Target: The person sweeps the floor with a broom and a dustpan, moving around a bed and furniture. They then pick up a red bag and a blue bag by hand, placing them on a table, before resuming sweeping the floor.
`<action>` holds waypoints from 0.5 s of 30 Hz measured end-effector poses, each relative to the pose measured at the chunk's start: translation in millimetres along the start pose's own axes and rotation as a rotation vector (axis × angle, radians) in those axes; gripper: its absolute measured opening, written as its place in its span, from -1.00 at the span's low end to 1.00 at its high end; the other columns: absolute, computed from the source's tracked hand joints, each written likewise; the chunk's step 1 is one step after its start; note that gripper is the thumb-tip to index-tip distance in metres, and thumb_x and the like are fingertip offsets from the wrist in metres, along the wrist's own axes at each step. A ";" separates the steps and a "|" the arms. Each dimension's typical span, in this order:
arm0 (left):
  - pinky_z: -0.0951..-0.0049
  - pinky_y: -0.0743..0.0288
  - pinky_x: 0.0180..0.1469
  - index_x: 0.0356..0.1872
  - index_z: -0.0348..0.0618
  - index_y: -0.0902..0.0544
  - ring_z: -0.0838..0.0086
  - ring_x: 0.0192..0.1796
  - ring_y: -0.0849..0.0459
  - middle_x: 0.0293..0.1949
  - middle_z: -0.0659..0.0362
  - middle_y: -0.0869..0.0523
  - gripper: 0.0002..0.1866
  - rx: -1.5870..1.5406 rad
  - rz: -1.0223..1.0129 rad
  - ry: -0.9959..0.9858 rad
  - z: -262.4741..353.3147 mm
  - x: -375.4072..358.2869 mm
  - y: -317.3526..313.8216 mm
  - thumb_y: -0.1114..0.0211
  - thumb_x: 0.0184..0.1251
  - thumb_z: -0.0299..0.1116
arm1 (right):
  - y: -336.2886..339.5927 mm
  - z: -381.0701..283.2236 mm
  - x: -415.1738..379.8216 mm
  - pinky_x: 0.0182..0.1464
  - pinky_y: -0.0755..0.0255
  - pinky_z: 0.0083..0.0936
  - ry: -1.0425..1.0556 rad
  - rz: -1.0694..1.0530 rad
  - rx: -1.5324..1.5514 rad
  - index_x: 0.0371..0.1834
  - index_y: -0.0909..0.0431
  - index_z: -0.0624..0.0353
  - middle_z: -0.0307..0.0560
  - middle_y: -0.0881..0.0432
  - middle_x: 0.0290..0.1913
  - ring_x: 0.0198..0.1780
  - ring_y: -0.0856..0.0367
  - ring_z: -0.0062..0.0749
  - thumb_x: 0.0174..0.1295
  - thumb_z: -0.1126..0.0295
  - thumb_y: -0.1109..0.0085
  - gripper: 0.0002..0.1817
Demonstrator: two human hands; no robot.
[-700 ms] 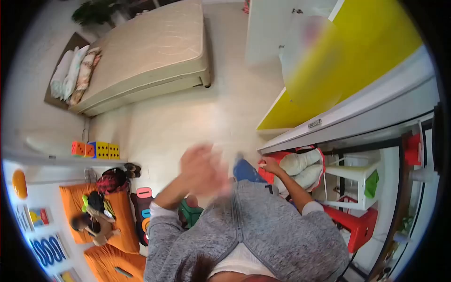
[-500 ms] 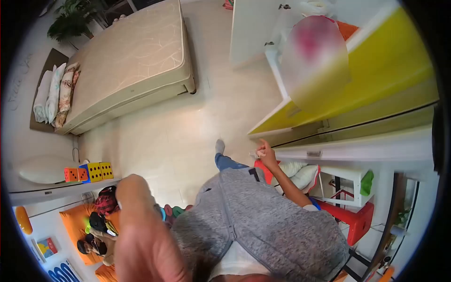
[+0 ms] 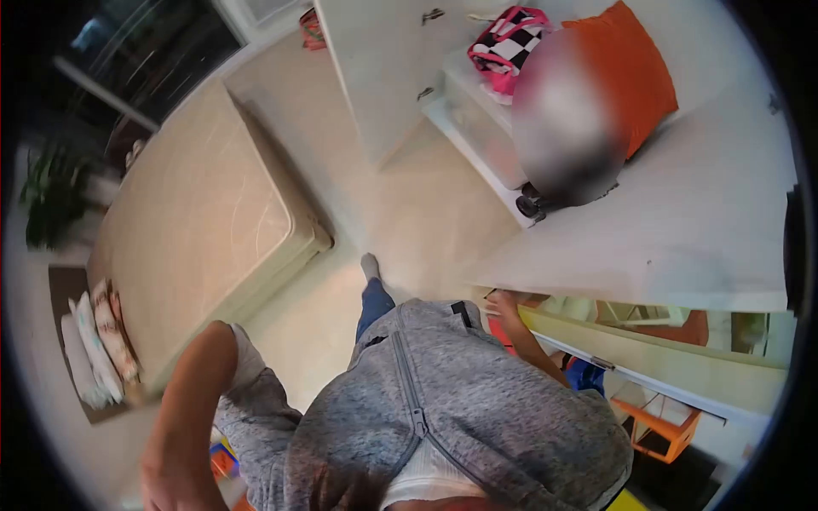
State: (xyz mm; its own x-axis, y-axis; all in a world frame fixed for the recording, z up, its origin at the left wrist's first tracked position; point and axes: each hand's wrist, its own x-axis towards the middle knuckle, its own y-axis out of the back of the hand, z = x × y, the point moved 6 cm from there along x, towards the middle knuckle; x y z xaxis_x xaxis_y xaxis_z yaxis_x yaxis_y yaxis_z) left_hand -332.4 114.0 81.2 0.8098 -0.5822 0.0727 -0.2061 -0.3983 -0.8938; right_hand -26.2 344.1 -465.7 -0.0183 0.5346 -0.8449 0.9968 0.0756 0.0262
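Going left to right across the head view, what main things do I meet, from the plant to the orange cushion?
Leafy green plant, bare beige mattress, grey-socked foot, pink-trimmed black-and-white checkered bag, orange fabric cushion.

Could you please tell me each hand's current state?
Left hand: partly out of view; cannot be told.
Right hand: by the door's edge; grip unclear.

One head-worn view, facing forward and down, close above grey jacket point(image 3: 477, 375), dark edges unclear
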 end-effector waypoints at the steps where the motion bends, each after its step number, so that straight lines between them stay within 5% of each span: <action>1: 0.49 -0.34 -0.30 -0.19 -0.18 -0.34 0.44 -0.25 -0.46 -0.25 0.13 -0.45 -0.80 0.084 -0.005 0.031 -14.9 -25.8 2.9 0.07 0.18 -0.36 | 24.6 10.8 7.2 -0.41 -0.34 -0.37 0.108 0.065 0.074 -0.05 -0.16 0.06 -0.14 -0.42 -0.22 -0.30 -0.39 -0.46 -0.04 0.22 0.04 -0.55; 2: 0.49 -0.36 -0.32 -0.20 -0.18 -0.36 0.44 -0.27 -0.48 -0.28 0.13 -0.47 -0.80 0.114 -0.066 0.106 -31.9 -56.5 0.4 0.07 0.18 -0.35 | 29.4 18.2 20.1 -0.43 -0.34 -0.40 0.214 0.116 0.146 -0.08 -0.19 0.07 -0.16 -0.41 -0.23 -0.35 -0.39 -0.46 -0.03 0.18 0.04 -0.57; 4: 0.63 -0.22 -0.50 -0.53 -0.01 -0.35 0.60 -0.54 -0.33 -0.65 0.36 -0.33 -0.93 -0.099 -0.258 0.537 -57.5 -149.1 -12.9 0.05 0.09 -0.34 | 40.2 -23.3 2.2 -0.29 -0.28 -0.34 0.294 0.460 0.079 -0.07 -0.21 0.05 -0.18 -0.39 -0.28 -0.34 -0.39 -0.37 -0.03 0.18 0.01 -0.56; 5: 0.59 -0.25 -0.53 -0.52 -0.09 -0.40 0.53 -0.61 -0.36 -0.63 0.24 -0.40 -0.82 -0.037 -0.284 0.804 -83.6 -206.2 4.8 0.02 0.08 -0.21 | 56.5 -20.0 4.2 -0.28 -0.28 -0.36 0.330 0.578 0.112 -0.09 -0.23 0.07 -0.17 -0.40 -0.29 -0.34 -0.39 -0.37 -0.03 0.20 0.01 -0.58; 6: 0.62 -0.28 -0.52 -0.54 -0.09 -0.40 0.55 -0.60 -0.36 -0.63 0.25 -0.39 -0.85 -0.084 -0.087 1.211 -69.7 -268.3 8.6 0.09 0.08 -0.30 | 67.9 -24.4 -1.9 -0.28 -0.28 -0.37 0.414 0.675 0.111 -0.11 -0.24 0.09 -0.16 -0.41 -0.30 -0.34 -0.39 -0.38 -0.03 0.23 0.01 -0.60; 7: 0.58 -0.36 -0.46 -0.54 -0.11 -0.41 0.55 -0.57 -0.42 -0.58 0.21 -0.44 -0.84 -0.215 -0.118 1.331 -62.9 -326.5 12.7 0.09 0.08 -0.30 | 73.1 -28.3 -8.9 -0.27 -0.28 -0.39 0.486 0.751 0.093 -0.12 -0.26 0.11 -0.15 -0.42 -0.31 -0.34 -0.39 -0.38 -0.03 0.25 0.01 -0.62; 14: 0.48 -0.22 -0.27 -0.27 -0.17 -0.45 0.46 -0.30 -0.44 -0.31 0.17 -0.51 -0.67 -0.512 -1.098 2.288 230.4 -616.7 4.8 0.03 0.08 -0.13 | 56.9 -61.1 -62.2 -0.24 -0.29 -0.50 0.889 0.957 -0.245 -0.25 -0.37 0.25 -0.08 -0.48 -0.38 -0.33 -0.39 -0.40 -0.04 0.42 -0.01 -0.74; 15: 0.47 -0.20 -0.24 -0.23 -0.18 -0.45 0.44 -0.26 -0.44 -0.27 0.17 -0.52 -0.64 -0.543 -1.223 2.411 268.9 -638.8 19.7 0.02 0.08 -0.11 | 52.2 -69.5 -65.4 -0.17 -0.24 -0.33 0.776 0.943 -0.448 -0.23 -0.38 0.26 -0.01 -0.42 -0.19 -0.23 -0.38 -0.15 -0.01 0.32 0.04 -0.70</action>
State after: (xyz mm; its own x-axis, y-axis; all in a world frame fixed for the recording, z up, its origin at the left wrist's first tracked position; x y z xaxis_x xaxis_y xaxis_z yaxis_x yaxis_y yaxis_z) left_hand -706.1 668.7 -101.9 -0.6752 0.5816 0.4537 -0.6978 -0.7031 -0.1370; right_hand 21.6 371.7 -371.9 0.4803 0.8688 0.1205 0.5404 -0.4014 0.7395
